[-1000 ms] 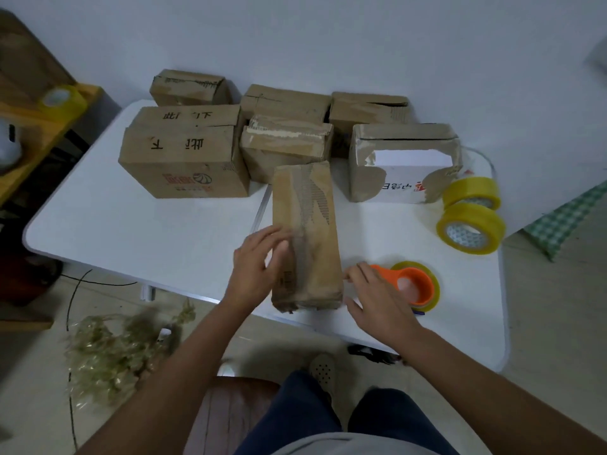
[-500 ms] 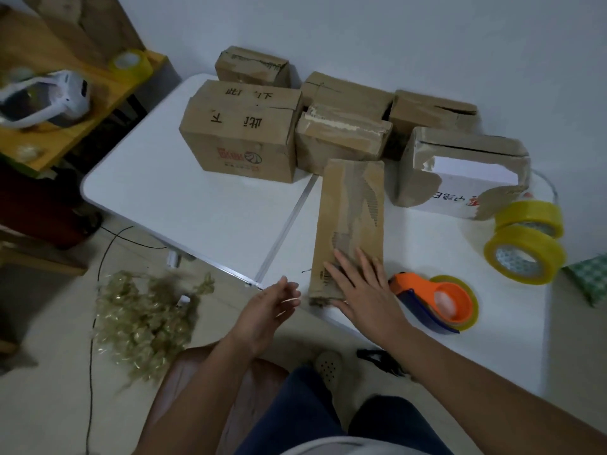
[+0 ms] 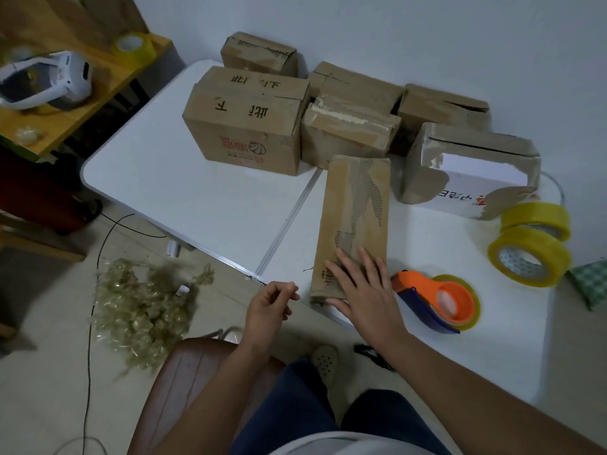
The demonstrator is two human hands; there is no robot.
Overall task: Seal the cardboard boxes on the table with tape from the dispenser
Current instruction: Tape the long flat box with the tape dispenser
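From the head camera, the large carton [image 3: 249, 126] at the back of the white table [image 3: 184, 198] bears black Chinese characters on its top flaps and a red printed logo on its front. The white-faced box [image 3: 473, 174], its brown skin torn away, shows red characters low on its side. A long, flat box [image 3: 356, 211] with ripped, corrugated patches and a small barcode lies near the front edge. The right hand [image 3: 364, 290] presses flat on its near end, fingers straight. The left hand [image 3: 271, 307] hovers off the table edge, fingers loosely curled, holding nothing visible. The orange dispenser [image 3: 437, 298] lies just right of the hand; two yellow tape rolls [image 3: 532, 241] sit beyond.
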